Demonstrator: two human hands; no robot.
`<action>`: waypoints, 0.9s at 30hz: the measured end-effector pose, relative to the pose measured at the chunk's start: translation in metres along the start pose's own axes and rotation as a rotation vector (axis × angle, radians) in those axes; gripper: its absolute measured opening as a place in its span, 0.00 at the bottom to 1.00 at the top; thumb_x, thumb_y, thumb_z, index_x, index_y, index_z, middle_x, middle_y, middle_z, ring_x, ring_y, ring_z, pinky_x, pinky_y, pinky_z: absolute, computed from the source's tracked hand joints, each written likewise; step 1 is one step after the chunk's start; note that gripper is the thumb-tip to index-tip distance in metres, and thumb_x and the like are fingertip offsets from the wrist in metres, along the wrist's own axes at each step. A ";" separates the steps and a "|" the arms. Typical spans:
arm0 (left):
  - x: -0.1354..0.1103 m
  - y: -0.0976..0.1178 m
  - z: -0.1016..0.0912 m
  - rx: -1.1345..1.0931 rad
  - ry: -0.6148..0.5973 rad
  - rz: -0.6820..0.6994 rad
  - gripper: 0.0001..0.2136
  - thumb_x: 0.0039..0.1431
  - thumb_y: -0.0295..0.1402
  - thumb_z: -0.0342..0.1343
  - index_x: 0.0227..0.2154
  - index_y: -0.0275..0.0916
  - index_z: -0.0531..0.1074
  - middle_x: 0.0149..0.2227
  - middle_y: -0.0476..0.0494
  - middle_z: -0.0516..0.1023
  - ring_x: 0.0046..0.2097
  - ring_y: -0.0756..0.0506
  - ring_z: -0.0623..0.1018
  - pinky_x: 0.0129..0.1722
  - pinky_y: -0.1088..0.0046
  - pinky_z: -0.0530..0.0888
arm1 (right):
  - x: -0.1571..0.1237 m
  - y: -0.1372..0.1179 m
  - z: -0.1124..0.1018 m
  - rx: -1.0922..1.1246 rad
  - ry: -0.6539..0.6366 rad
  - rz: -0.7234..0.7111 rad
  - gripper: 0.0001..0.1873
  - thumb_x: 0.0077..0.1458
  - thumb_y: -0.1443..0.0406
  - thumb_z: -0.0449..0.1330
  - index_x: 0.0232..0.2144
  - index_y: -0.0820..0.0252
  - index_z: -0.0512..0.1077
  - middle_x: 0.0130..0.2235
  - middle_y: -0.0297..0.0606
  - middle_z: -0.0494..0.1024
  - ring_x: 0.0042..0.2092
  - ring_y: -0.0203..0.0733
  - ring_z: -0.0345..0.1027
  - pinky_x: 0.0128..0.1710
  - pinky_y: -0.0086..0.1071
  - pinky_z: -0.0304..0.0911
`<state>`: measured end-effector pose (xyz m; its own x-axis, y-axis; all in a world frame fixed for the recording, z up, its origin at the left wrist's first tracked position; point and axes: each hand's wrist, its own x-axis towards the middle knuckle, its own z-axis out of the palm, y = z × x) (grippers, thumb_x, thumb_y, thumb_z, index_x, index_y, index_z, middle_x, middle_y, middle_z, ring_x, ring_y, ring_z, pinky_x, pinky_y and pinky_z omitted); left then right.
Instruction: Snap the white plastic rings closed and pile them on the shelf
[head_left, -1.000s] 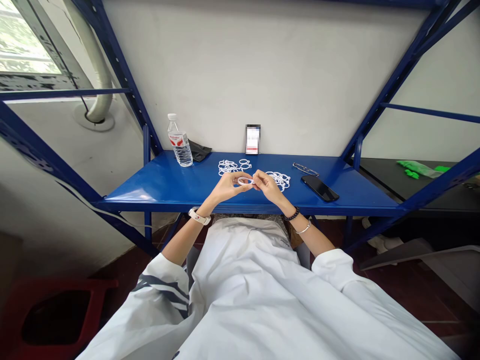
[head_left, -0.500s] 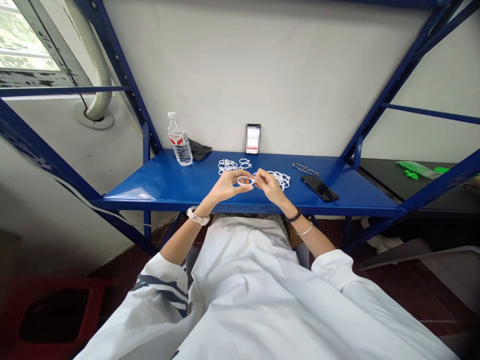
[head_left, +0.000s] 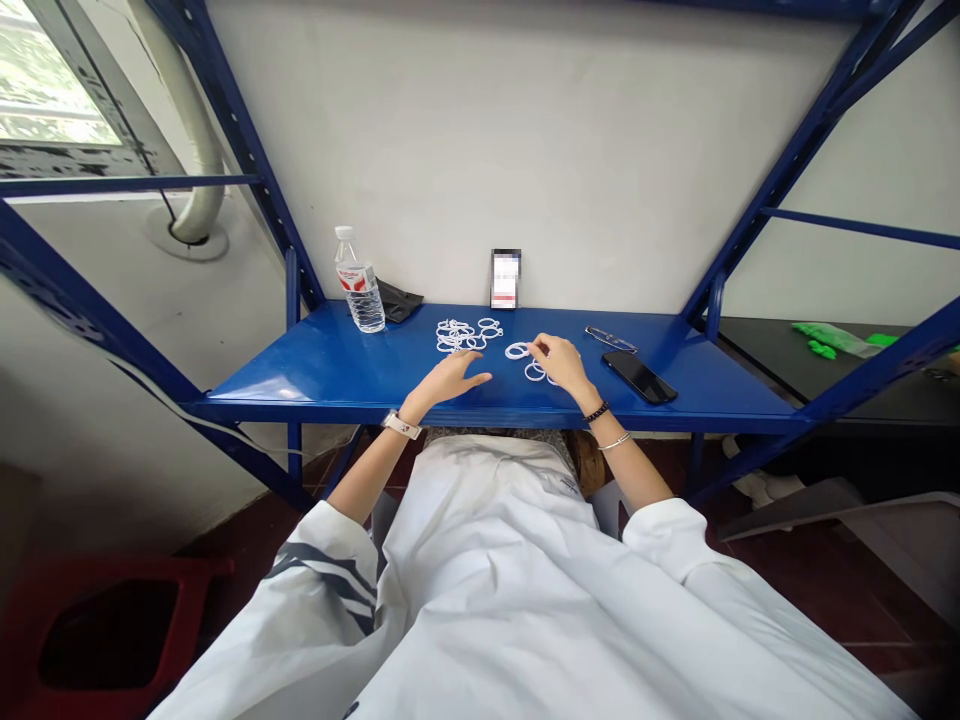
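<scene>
My left hand (head_left: 452, 376) hovers over the front of the blue table (head_left: 360, 380), fingers stretched out and thumb apart, holding nothing. Just beyond its fingertips lies a loose pile of thin white plastic rings (head_left: 457, 336) with small tabs. My right hand (head_left: 561, 362) is to the right, its thumb and fingers pinched together at the edge of a white ring (head_left: 516, 351). More white rings (head_left: 535, 372) lie under and beside this hand, which partly covers them.
A black phone (head_left: 640, 377) and a pair of glasses (head_left: 611, 339) lie to the right. Against the wall leans a lit phone (head_left: 505, 279). At the back left stand a water bottle (head_left: 361, 290) and a black pouch (head_left: 400, 300). Blue metal posts (head_left: 259, 170) frame both sides.
My hands have moved apart. The left has let go of the ring it held and opened; the right has shifted right, over the right-hand rings.
</scene>
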<state>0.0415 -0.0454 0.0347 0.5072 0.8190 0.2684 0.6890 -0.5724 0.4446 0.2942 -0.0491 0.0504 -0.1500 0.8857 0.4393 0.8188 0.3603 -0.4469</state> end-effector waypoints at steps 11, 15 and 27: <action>0.005 -0.054 0.017 0.319 0.013 -0.177 0.19 0.72 0.39 0.46 0.59 0.35 0.68 0.67 0.29 0.64 0.69 0.32 0.63 0.64 0.46 0.65 | 0.002 0.025 -0.014 -0.336 -0.022 0.140 0.16 0.68 0.61 0.50 0.35 0.60 0.76 0.42 0.48 0.81 0.46 0.50 0.71 0.38 0.35 0.61; 0.007 -0.055 0.013 0.271 0.032 -0.077 0.13 0.68 0.32 0.49 0.52 0.36 0.70 0.56 0.32 0.75 0.57 0.35 0.75 0.56 0.55 0.73 | 0.003 0.020 -0.010 -0.287 -0.058 0.103 0.15 0.67 0.61 0.51 0.35 0.59 0.76 0.41 0.46 0.81 0.44 0.48 0.72 0.36 0.34 0.59; 0.009 -0.024 0.007 -0.056 0.101 0.146 0.08 0.61 0.27 0.51 0.43 0.39 0.70 0.35 0.45 0.78 0.37 0.45 0.78 0.39 0.69 0.73 | -0.004 -0.005 0.010 0.019 -0.180 -0.084 0.12 0.66 0.60 0.56 0.35 0.59 0.75 0.38 0.41 0.81 0.39 0.43 0.73 0.38 0.32 0.60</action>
<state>0.0328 -0.0243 0.0205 0.5431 0.7288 0.4169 0.5807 -0.6847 0.4405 0.2850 -0.0512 0.0432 -0.3156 0.8898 0.3298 0.7886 0.4392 -0.4304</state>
